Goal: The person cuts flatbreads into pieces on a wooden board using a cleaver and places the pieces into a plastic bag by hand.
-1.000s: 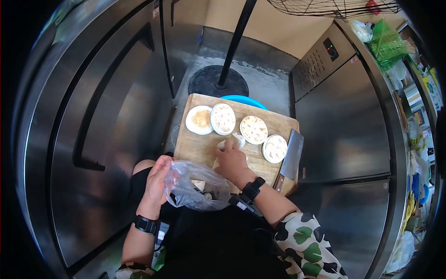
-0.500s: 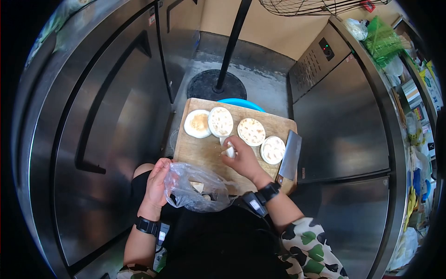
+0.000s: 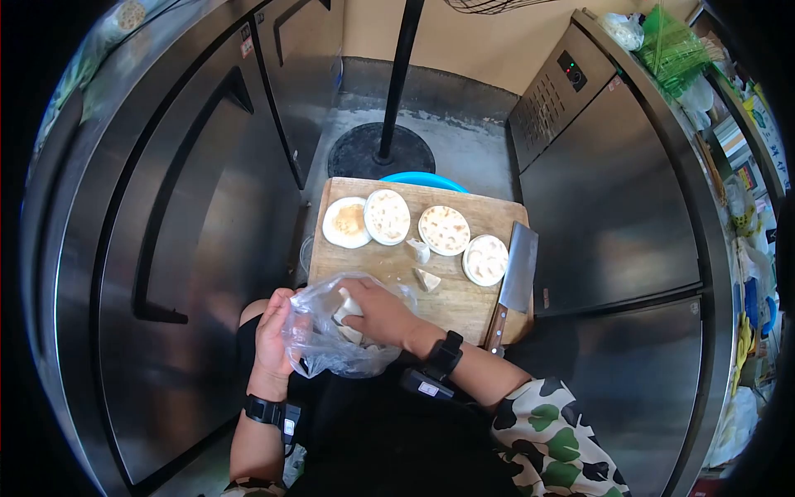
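The left hand [image 3: 272, 331] is closed on the left edge of a clear plastic bag [image 3: 308, 341], which lies at the near left edge of the cutting board [image 3: 455, 311]. The right hand [image 3: 379, 315], at the bag's mouth, appears to grip a white piece [image 3: 347, 306] between thumb and fingers; its fingertips are partly hidden. Other cut pieces [image 3: 351, 335] lie within the bag. Two loose pieces, a farther one [image 3: 419, 251] and a nearer one [image 3: 427, 281], rest on the board to the right of the bag. Beyond them stand four round flatbreads: the leftmost [image 3: 344, 222], overlapped by its neighbour [image 3: 387, 217], then a third [image 3: 445, 230] and, at right, a fourth [image 3: 486, 260].

Good practice, as judged here: the left hand should hold the film taut and the mouth wide, while the right releases low, well inside, so that no piece catches on the rim. A light pinch should spare the crumb. The right forearm is best kept clear of the cleaver [image 3: 520, 263], lying along the board's right side, handle toward the near edge.
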Available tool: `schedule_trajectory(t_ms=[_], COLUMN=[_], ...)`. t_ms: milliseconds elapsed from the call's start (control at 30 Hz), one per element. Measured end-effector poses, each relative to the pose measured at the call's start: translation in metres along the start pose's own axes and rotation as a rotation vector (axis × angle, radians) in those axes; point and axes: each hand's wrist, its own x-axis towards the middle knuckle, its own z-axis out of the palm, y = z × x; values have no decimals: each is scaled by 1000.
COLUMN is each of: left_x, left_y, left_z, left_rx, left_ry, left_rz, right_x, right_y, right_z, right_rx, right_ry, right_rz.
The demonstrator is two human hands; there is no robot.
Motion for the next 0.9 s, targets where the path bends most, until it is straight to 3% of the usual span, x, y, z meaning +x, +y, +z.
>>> schedule_trajectory(t_ms=[133, 233, 300, 400, 500, 700, 833, 900], left_x=[3, 1, 1, 5, 5, 4, 4, 6], left_y=[7, 8, 6, 3, 2, 2, 1, 2], left_z=[-4, 0, -1, -1, -4, -9, -6, -9], left_rx=[-84, -93, -81, -56, -57, -75, -64, -58], left_ry=[-41, -43, -25, 2, -31, -121, -87, -122], left_rz=[-1, -15, -7, 13, 18, 5, 14, 13], right_x=[-5, -5, -6, -13, -14, -12, -17, -18], right_y=[-28, -23, 8, 45, 67, 84, 44, 10], right_z=[-8, -52, -69, -68, -53, -56, -60, -50], right_rx=[-209, -275, -566, -756, -808, -503, -11, 136], right_ry=[108, 127, 215, 154, 274, 324, 485, 309], right_rz=[-320, -89, 118, 302, 236, 260, 165, 35])
